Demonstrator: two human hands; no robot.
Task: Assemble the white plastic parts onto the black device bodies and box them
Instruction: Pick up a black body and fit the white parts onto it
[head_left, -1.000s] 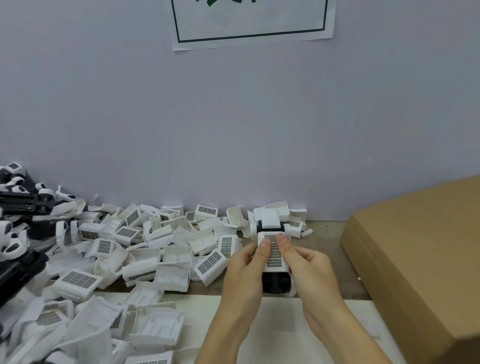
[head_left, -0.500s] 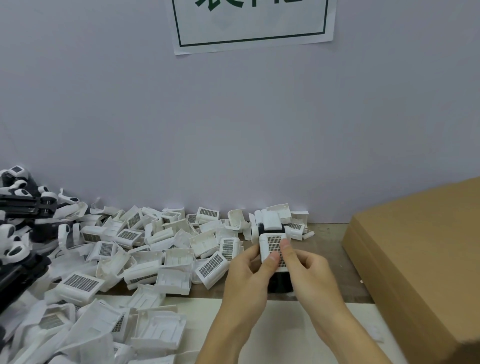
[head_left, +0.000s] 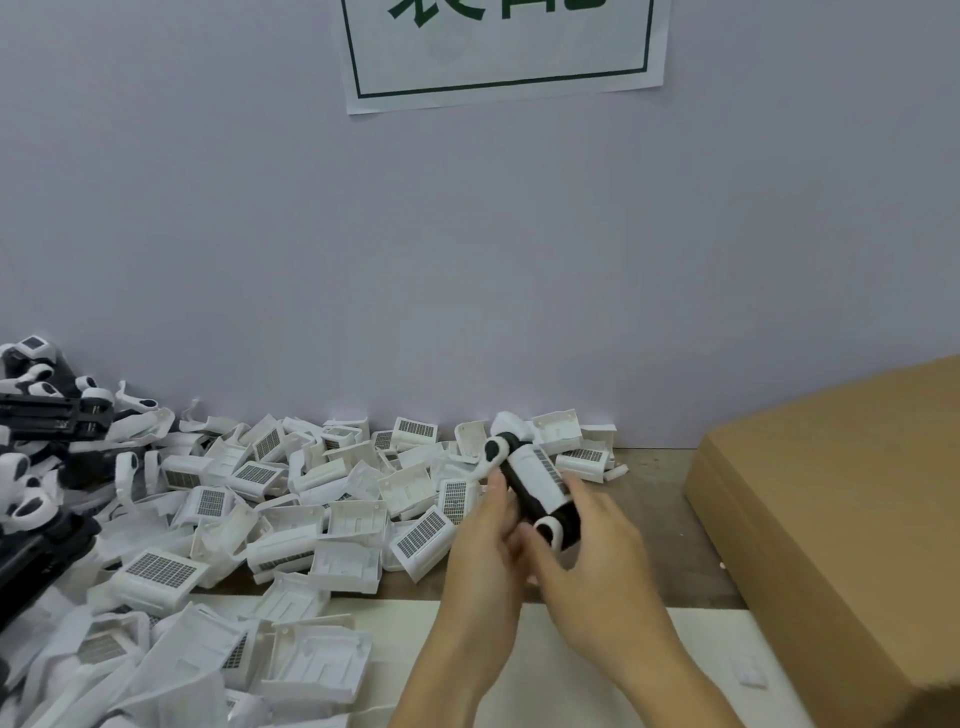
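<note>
Both of my hands hold one black device body (head_left: 537, 493) above the table's middle. A white grille cover sits on its upper side and white round ends show at both tips. It lies tilted, far end to the upper left. My left hand (head_left: 488, 551) grips it from the left underside. From the right, my right hand (head_left: 592, 551) curls round its near end. A heap of loose white plastic covers (head_left: 311, 519) spreads across the table to the left. Black device bodies (head_left: 36, 431) with white parts are stacked at the far left.
A large brown cardboard box (head_left: 841, 519) stands at the right, its top flat and closed. A white sheet (head_left: 597, 665) covers the table's near part under my forearms. The grey wall behind carries a paper sign (head_left: 504, 52).
The device was upright facing me with both thumbs pressing on the white cover. Now it is turned sideways and tilted, showing its black side and round ends.
</note>
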